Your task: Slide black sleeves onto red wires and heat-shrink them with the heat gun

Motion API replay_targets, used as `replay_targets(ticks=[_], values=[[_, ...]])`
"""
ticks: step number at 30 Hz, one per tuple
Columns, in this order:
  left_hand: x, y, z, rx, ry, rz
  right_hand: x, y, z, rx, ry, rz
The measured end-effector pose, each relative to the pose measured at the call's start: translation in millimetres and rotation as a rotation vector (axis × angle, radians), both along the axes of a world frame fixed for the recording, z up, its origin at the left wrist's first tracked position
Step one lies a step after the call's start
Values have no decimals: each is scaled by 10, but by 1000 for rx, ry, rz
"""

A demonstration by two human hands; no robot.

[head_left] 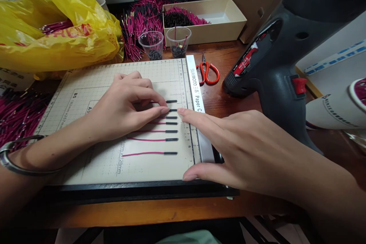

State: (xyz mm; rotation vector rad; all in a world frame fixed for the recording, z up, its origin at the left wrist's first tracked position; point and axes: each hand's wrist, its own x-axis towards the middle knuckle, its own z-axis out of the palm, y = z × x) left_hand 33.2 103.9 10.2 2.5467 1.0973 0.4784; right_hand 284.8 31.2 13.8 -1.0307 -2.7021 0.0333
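Note:
Several magenta wires with black sleeves lie in a row on a paper cutter board point(148, 169), sleeve ends to the right; one wire point(145, 153) sits nearest me. Over the upper part of the row, my left hand point(128, 103) pinches one black-sleeved wire point(173, 110) between thumb and index finger; its far end is hidden under the hand. My right hand point(234, 148) has its index fingertip at the end of that same sleeve. The right thumb rests apart, low on the board near the cutter's white rail point(207, 152). Nothing is gripped in the right hand.
Red-handled scissors point(212, 74) and two clear cups point(177, 42) stand behind the board. Further back are a box point(220, 32) and a wire heap point(137, 26). A yellow bag point(94, 45) is left; a heat gun point(274, 68) and paper cup point(331, 112) are right.

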Motion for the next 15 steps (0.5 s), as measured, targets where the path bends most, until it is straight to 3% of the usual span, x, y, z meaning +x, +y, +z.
replay_targets(ticks=[7,15], values=[[10,-14,40,-1,-4,19,33,17,12,47,22,-12],[61,79,24,-32,-125,150,-43,43,65,33,-82,-92]])
